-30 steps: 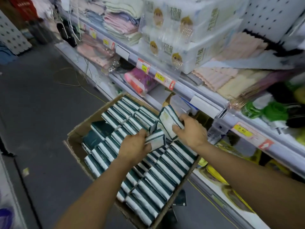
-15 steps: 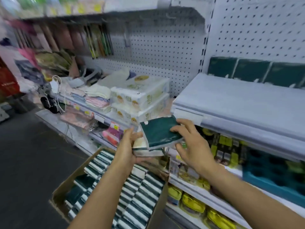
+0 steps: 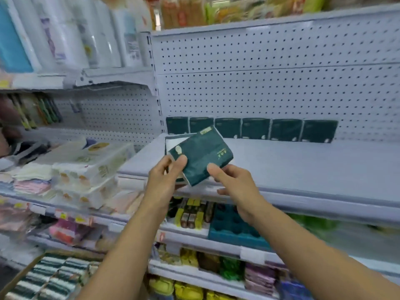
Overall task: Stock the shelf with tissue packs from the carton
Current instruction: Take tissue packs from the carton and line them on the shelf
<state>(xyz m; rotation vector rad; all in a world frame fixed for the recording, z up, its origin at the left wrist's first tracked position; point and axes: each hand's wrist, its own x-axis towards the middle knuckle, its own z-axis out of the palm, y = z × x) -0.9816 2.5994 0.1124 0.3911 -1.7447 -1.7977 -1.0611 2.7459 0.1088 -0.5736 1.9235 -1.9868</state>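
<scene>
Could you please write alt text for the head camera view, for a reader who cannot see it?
Both hands, left and right, hold dark green tissue packs above a pale grey metal shelf, where six matching packs stand against the pegboard. An open cardboard carton of packs sits lower left.

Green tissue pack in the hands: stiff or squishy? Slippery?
Probably soft: the green tissue pack shows creases in its wrap where the left hand and right hand pinch it. Likely light, since thumbs and fingertips alone carry it. The wrap looks like plastic film, so it may slide on the shelf.
</scene>
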